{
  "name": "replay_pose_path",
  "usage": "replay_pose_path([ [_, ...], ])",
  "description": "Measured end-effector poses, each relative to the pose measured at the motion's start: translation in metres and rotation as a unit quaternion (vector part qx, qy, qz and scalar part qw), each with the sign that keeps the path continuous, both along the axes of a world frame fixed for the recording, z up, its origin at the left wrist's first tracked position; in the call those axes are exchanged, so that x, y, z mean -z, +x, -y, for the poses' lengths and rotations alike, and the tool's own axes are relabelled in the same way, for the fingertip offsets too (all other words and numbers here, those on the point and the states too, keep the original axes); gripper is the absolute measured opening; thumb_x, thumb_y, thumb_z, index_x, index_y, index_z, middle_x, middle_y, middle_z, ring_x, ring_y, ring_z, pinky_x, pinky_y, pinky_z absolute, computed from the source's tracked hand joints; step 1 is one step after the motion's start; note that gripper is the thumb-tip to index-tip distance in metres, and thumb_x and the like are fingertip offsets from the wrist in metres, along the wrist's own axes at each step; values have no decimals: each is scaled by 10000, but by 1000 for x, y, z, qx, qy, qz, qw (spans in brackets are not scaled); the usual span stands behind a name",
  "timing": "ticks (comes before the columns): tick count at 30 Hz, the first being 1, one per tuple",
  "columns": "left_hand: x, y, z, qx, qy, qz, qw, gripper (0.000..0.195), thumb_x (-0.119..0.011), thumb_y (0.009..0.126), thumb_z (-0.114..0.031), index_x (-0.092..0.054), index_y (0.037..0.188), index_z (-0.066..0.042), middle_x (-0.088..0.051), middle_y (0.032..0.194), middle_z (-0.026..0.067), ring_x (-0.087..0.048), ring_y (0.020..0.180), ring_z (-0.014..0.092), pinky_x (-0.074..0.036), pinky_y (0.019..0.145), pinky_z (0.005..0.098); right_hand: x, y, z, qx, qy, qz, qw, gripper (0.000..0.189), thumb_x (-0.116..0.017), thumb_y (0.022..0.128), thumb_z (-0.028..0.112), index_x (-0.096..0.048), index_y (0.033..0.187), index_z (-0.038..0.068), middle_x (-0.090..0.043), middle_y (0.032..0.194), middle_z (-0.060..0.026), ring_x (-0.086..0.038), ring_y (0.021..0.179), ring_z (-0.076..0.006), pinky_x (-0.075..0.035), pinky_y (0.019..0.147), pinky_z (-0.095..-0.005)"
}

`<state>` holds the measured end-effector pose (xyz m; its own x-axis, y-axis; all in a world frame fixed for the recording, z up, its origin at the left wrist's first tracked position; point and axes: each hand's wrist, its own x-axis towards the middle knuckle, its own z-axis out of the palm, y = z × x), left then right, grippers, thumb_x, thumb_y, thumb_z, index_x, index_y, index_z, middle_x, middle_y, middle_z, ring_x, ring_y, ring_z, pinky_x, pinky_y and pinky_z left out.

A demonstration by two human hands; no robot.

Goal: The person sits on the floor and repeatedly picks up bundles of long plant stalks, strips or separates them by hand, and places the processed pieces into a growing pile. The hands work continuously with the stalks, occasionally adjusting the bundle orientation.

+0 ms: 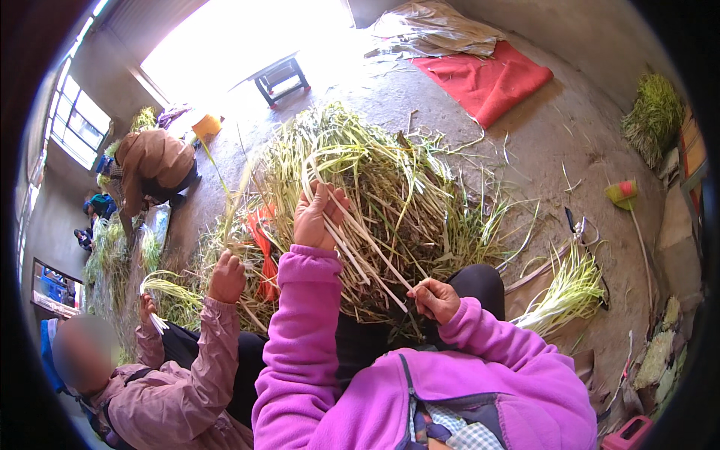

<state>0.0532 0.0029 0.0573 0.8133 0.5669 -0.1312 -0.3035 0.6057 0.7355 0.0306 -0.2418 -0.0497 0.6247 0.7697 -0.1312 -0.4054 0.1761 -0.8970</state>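
My left hand [319,218] is closed around a few long, pale white vegetable stalks [353,263]. Their leafy tops bend over beyond my fingers. My right hand [436,299], lower and to the right, pinches the tip of one of these stalks. Beneath both hands lies a large heap of uncleaned stalks [388,197], with brown stems and yellow-green leaves. To my right, on the floor, rests a bundle of pale stalks [565,292] with yellowish leaves. Red plastic strips [263,247] lie on the left side of the heap.
Close on my left, a seated person [169,382] holds several white stalks [160,323] in one hand. Farther off, another person [154,163] bends over. A low stool [281,81], a red cloth [486,81] and a long-handled broom [621,194] are around the heap.
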Motion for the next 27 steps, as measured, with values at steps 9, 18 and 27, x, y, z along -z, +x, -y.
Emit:
replay_pose_path([
  [9, -3, 0, -39, -92, -73, 0, 993, 112, -510, 839, -165, -484, 936, -115, -552, 810, 15, -548, 652, 129, -514, 593, 266, 8, -9, 15, -114, -136, 115, 977, 225, -534, 834, 280, -592, 822, 63, -500, 555, 25, -438, 464, -40, -367, 444, -193],
  [18, 20, -29, -16, 129, -168, 10, 977, 289, -454, 856, -300, -440, 1011, -56, -453, 659, -9, -367, 438, 40, -346, 347, 148, -1, 75, -20, 15, -234, 427, 873, 231, -554, 811, 235, -549, 963, 60, -606, 824, -107, -576, 751, -194, -466, 744, -321],
  [27, -17, -35, -2, 176, -127, 26, 976, 186, -472, 869, -239, -477, 992, -99, -278, 537, -59, -238, 386, 22, -212, 307, 153, 35, 158, -95, 71, -481, 258, 835, 563, -496, 754, 563, -553, 939, 34, -609, 830, -87, -564, 706, -194, -430, 672, -319],
])
